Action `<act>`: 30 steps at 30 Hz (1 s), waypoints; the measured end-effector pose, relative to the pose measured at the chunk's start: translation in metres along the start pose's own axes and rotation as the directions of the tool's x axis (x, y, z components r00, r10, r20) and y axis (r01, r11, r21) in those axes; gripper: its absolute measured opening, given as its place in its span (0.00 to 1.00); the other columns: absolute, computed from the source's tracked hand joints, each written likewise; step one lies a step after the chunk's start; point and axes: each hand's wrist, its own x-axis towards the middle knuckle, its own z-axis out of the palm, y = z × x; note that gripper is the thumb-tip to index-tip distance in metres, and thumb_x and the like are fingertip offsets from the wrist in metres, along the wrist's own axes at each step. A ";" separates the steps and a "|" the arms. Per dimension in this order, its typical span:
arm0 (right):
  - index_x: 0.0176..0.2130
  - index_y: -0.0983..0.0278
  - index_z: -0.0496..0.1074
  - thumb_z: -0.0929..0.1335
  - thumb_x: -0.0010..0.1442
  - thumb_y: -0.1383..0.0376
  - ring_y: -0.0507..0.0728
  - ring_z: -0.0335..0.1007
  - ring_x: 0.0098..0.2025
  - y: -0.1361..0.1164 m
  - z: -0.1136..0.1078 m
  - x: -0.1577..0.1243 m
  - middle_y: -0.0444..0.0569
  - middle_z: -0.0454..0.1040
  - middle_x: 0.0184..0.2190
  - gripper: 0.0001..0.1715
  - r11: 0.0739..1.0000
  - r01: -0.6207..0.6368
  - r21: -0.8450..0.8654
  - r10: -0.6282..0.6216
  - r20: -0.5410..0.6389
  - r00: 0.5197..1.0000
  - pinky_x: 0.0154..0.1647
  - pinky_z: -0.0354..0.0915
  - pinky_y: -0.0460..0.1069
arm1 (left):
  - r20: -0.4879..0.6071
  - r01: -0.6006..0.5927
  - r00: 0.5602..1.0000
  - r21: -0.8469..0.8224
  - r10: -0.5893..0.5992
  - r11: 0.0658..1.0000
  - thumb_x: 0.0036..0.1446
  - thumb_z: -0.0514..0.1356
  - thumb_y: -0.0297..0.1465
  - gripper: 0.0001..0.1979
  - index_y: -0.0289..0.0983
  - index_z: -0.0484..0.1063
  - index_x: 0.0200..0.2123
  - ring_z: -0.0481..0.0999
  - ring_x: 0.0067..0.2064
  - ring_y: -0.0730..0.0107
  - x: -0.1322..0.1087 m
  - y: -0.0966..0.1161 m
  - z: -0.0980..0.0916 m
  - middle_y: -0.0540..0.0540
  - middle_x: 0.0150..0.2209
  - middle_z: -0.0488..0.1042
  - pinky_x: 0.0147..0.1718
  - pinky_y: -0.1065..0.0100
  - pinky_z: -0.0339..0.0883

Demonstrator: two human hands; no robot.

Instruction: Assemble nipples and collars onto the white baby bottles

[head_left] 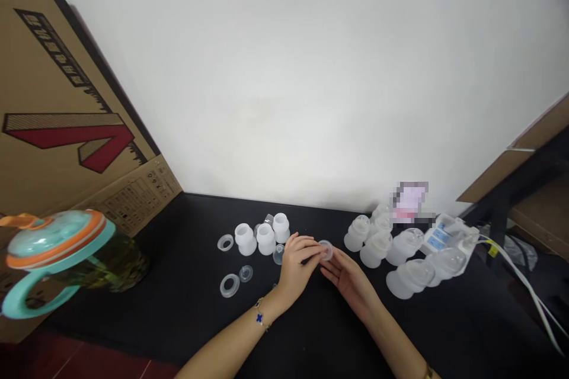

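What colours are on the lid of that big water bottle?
The water bottle's lid is pale teal with an orange ring around it, clearest in the head view.

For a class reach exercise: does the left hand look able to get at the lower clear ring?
Probably yes: only black tabletop separates the left hand from the lower clear ring, though it holds a small clear disc.

Small clear part (326, 250) half hidden by the left hand (297, 265), pixelated packet (409, 201) blurred beyond reading, cardboard box (57, 100) cut off by the picture's edge
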 end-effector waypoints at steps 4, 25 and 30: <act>0.44 0.59 0.80 0.77 0.52 0.56 0.61 0.78 0.47 0.000 0.000 0.000 0.49 0.82 0.44 0.19 1.000 0.019 -0.020 -0.019 -0.019 1.000 0.49 0.70 0.54 | -0.015 -0.006 1.000 -0.004 0.005 1.000 0.62 0.63 0.32 0.08 0.49 0.82 0.39 0.78 0.48 0.59 0.000 0.001 0.000 0.49 0.38 0.82 0.60 0.46 0.57; 0.54 0.54 0.75 0.78 0.51 0.60 0.64 0.71 0.55 -0.001 0.006 -0.006 0.49 0.76 0.55 0.31 0.965 0.140 -0.224 -0.141 0.009 0.990 0.48 0.70 0.56 | 0.059 0.041 0.997 0.043 -0.043 0.998 0.62 0.62 0.33 0.07 0.49 0.82 0.40 0.76 0.49 0.58 0.001 0.004 -0.002 0.48 0.38 0.81 0.62 0.43 0.53; 0.48 0.56 0.79 0.80 0.45 0.61 0.67 0.72 0.54 0.001 0.006 -0.002 0.50 0.79 0.50 0.29 0.863 0.261 -0.432 -0.284 0.012 0.959 0.52 0.68 0.59 | 0.053 0.038 0.998 0.035 -0.040 0.999 0.63 0.62 0.32 0.08 0.49 0.82 0.41 0.75 0.49 0.58 0.001 0.003 -0.002 0.49 0.39 0.81 0.62 0.44 0.52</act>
